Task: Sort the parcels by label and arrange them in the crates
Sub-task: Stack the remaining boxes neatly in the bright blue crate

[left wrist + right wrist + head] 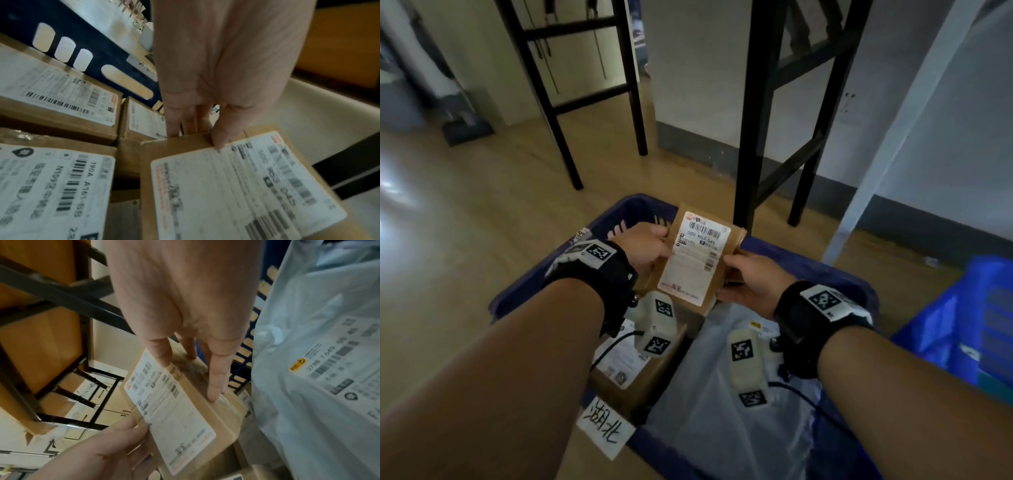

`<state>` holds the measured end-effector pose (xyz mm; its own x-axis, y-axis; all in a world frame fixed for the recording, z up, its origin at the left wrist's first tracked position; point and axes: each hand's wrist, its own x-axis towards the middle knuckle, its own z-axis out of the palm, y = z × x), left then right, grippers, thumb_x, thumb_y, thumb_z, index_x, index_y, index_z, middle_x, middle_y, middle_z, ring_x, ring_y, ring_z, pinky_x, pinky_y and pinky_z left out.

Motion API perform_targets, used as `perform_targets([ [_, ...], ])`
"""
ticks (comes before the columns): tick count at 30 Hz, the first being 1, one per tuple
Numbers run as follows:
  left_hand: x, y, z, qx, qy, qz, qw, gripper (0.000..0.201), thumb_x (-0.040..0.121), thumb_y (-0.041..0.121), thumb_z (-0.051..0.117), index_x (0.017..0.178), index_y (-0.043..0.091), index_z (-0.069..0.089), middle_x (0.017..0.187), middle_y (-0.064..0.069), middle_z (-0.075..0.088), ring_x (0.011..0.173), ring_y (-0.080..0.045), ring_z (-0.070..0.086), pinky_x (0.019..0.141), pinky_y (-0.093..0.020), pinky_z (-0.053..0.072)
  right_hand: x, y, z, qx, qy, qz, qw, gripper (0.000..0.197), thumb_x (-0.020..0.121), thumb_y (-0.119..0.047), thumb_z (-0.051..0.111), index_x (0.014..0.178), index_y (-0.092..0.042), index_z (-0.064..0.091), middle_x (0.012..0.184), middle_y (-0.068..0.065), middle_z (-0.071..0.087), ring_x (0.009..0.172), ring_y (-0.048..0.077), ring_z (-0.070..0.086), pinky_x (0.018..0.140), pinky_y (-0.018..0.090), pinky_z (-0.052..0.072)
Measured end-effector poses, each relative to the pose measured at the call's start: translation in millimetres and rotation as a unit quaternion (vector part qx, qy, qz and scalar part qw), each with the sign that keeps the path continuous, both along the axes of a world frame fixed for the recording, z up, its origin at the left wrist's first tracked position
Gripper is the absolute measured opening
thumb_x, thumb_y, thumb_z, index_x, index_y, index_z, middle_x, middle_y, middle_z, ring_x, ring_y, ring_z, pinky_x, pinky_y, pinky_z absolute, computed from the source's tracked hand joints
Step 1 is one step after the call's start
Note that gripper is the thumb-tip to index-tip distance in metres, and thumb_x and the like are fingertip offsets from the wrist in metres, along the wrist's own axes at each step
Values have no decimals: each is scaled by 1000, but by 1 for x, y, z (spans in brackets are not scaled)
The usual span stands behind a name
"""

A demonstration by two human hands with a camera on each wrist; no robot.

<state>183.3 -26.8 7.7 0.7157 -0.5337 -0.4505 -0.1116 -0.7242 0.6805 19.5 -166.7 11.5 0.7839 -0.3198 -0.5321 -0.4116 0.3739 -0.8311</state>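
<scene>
Both my hands hold a small cardboard parcel (717, 274) with a white shipping label (697, 255), label up, over the far end of a dark blue crate (616, 214). My left hand (664, 240) pinches its left edge, thumb on the label (236, 186), fingers (174, 123) down the side. On the opposite edge my right hand (732, 274) grips the parcel (207, 408), thumb (162, 356) on top and a finger (216, 382) laid along the side. The left hand (115, 444) shows at the bottom of the right wrist view.
Inside the crate lie a grey poly-bag parcel (722, 394), several labelled cardboard boxes (51, 186) and one box (626, 373) under my left wrist. A handwritten paper tag (606, 428) hangs on the near rim. A brighter blue crate (979, 325) stands right; black frame legs (753, 137) rise behind.
</scene>
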Motion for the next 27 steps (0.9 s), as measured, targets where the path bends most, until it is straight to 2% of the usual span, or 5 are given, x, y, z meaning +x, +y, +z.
perform_targets([
  [6,1,6,-19,33,-31,-11,999,27,68,27,65,95,22,71,100,1,72,98,-23,67,92,-48,53,14,14,-35,-33,51,34,998,31,100,-21,47,128,-9,54,116,16,67,90,26,67,76,34,57],
  [9,24,9,-54,27,3,0,1000,23,78,18,66,100,17,70,102,-5,73,97,-25,69,92,-46,54,13,17,-48,-56,73,47,995,38,100,-30,47,129,-7,52,116,16,67,92,29,69,83,38,57],
  [16,6,6,-33,10,20,37,999,19,88,8,63,104,-1,67,109,-13,70,105,-27,65,98,-44,50,12,20,-48,-62,83,38,994,46,100,-35,45,125,2,54,106,20,70,89,29,72,67,30,59],
  [20,2,6,-28,18,4,38,999,11,89,15,64,90,5,67,105,-12,70,102,-27,66,97,-42,51,9,21,-45,-49,99,35,993,48,102,-36,41,127,4,52,103,23,70,87,30,72,66,32,59],
  [27,-10,13,-31,-25,58,81,995,23,94,31,57,108,13,63,108,-9,69,103,-27,65,96,-47,51,4,22,-44,-72,105,24,992,50,101,-39,39,111,6,61,97,21,70,85,28,69,84,40,57],
])
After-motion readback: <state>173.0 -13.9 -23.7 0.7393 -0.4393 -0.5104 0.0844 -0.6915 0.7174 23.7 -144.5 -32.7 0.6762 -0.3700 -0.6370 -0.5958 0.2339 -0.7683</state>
